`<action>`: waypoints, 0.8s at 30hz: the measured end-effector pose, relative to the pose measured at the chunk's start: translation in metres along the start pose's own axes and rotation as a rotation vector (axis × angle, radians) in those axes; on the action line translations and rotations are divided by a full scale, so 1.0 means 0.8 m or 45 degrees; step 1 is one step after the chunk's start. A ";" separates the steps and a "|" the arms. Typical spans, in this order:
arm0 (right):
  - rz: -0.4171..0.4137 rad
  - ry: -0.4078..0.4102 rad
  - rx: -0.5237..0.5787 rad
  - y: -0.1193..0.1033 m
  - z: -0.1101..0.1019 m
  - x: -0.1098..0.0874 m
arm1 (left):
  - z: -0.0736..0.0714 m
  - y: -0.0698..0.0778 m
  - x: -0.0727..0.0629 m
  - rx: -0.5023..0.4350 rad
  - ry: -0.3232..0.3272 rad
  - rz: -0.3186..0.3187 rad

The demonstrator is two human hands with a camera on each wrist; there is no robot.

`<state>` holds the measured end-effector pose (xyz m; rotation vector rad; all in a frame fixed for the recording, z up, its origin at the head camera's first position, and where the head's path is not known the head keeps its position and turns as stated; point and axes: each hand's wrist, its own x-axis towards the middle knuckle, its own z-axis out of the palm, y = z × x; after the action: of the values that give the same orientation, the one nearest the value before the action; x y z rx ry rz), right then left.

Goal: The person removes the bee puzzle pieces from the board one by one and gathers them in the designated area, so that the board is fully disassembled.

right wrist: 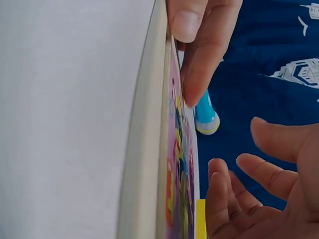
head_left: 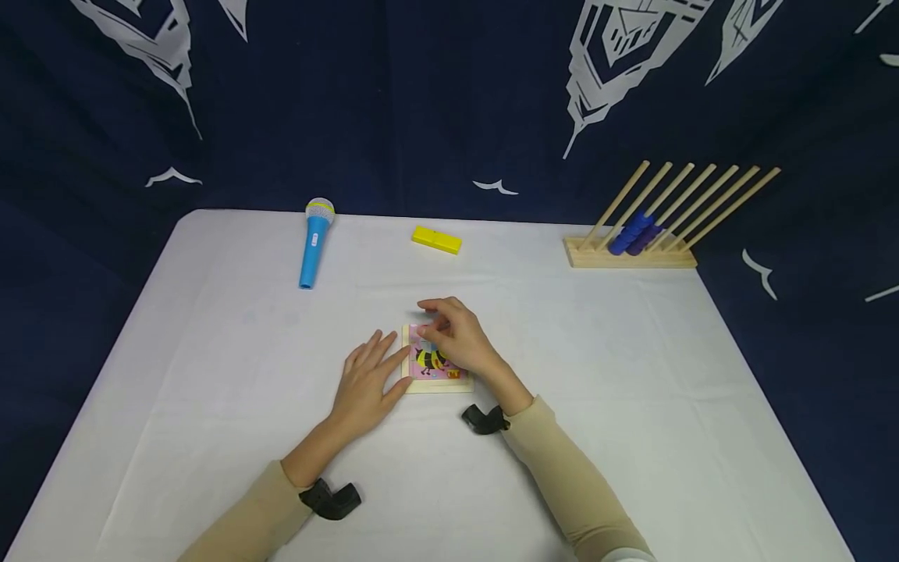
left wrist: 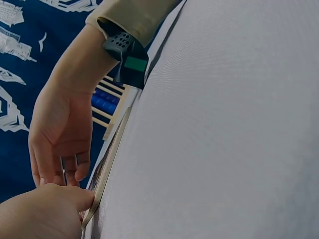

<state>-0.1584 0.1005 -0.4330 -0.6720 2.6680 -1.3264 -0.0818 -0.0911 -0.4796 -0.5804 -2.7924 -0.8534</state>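
A small picture puzzle (head_left: 430, 361) with a yellow-and-black bee on pink lies in a pale wooden frame (head_left: 438, 387) on the white table. My left hand (head_left: 365, 386) rests beside it, fingers spread, thumb and forefinger touching the frame's left edge. Over the puzzle's upper right part is my right hand (head_left: 460, 336), partly covering the picture. In the right wrist view, the right hand (right wrist: 284, 184) has its thumb apart from loosely bent fingers, and nothing shows between them. The left thumb (left wrist: 79, 198) lies against the frame's edge in the left wrist view.
Toward the table's back stand a blue toy microphone (head_left: 314, 246), lying down, and a yellow block (head_left: 437, 240). At the back right is a wooden rack (head_left: 632, 263) of slanted pegs with blue and purple beads (head_left: 632, 232). A dark patterned cloth (head_left: 393, 101) hangs behind.
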 end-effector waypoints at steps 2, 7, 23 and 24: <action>0.007 0.004 -0.004 0.002 0.002 0.000 | 0.000 0.000 0.000 0.010 0.001 0.004; 0.019 -0.010 -0.032 0.005 0.008 0.001 | 0.001 0.000 0.001 0.008 0.011 0.012; 0.003 0.016 -0.124 0.007 0.018 -0.001 | 0.001 0.000 0.000 0.004 0.026 0.020; 0.005 0.015 -0.132 0.007 0.018 -0.001 | 0.001 0.000 0.000 0.006 0.027 0.019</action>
<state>-0.1560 0.0929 -0.4465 -0.6713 2.7621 -1.2020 -0.0819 -0.0902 -0.4802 -0.5879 -2.7667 -0.8452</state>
